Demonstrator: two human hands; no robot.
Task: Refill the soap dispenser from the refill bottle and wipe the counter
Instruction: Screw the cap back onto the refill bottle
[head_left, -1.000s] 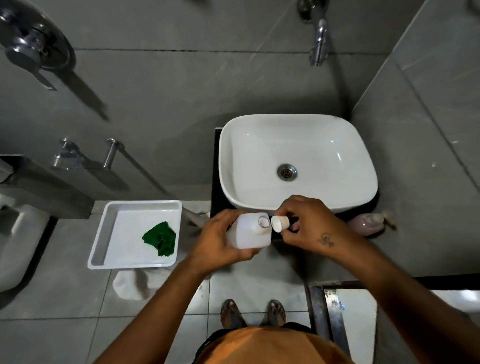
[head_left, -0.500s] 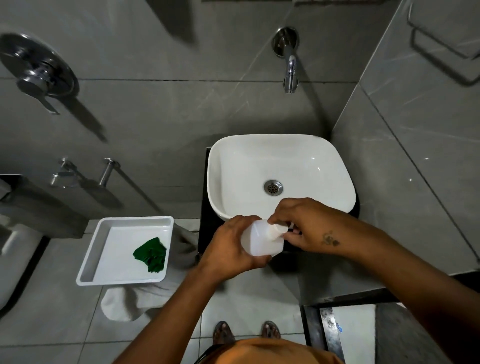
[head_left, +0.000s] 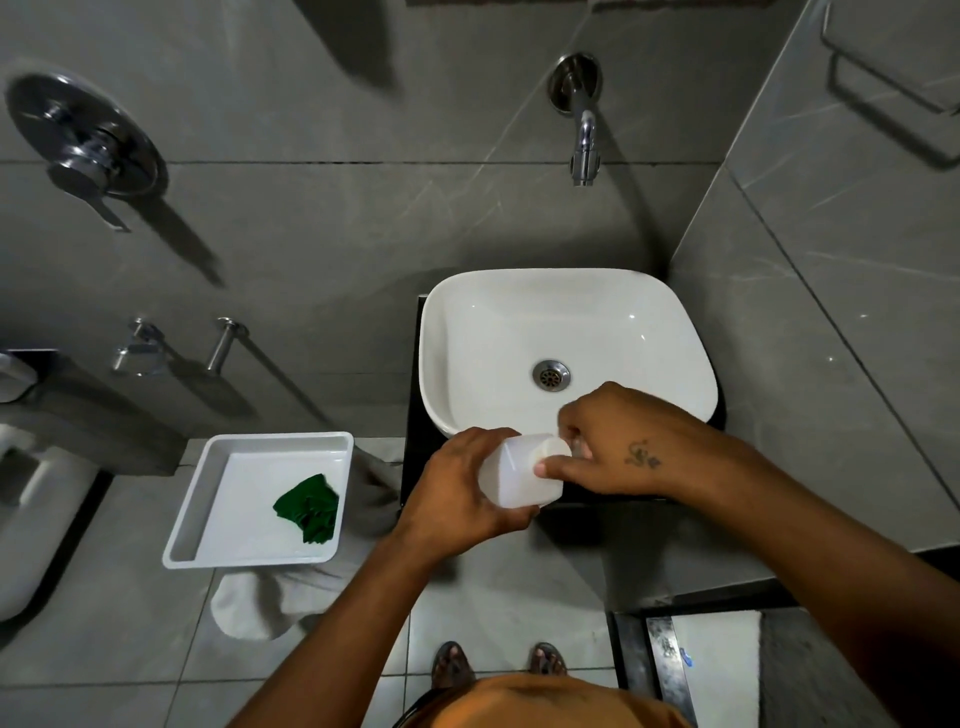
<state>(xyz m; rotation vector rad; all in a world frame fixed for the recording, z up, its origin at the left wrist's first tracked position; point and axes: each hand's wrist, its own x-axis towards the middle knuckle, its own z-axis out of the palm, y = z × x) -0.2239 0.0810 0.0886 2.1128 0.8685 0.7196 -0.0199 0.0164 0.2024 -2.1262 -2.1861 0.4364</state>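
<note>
**Bottle tipped at the basin's front edge**

Basin (head_left: 566, 332): white, on a dark counter (head_left: 415, 457) that shows only as a strip along its left and front.

Tray (head_left: 205, 512): well left of the basin, lower down. Green cloth (head_left: 307, 506) lies in it, untouched.

Left hand (head_left: 457, 493): just in front of the basin's front rim, fingers wrapped round the white bottle (head_left: 511, 475). Bottle lies tilted, long axis running left to right, neck end toward the right hand.

Right hand (head_left: 613, 447): over the basin's front rim, fingers curled at the bottle's neck end, thumb against the bottle. Right hand is nearer the mouth; any pour likely turns on what sits under it.

Hidden: the bottle's mouth, any cap, and the dispenser itself, all behind the right hand or out of view. Whether soap flows, cannot tell.
</note>
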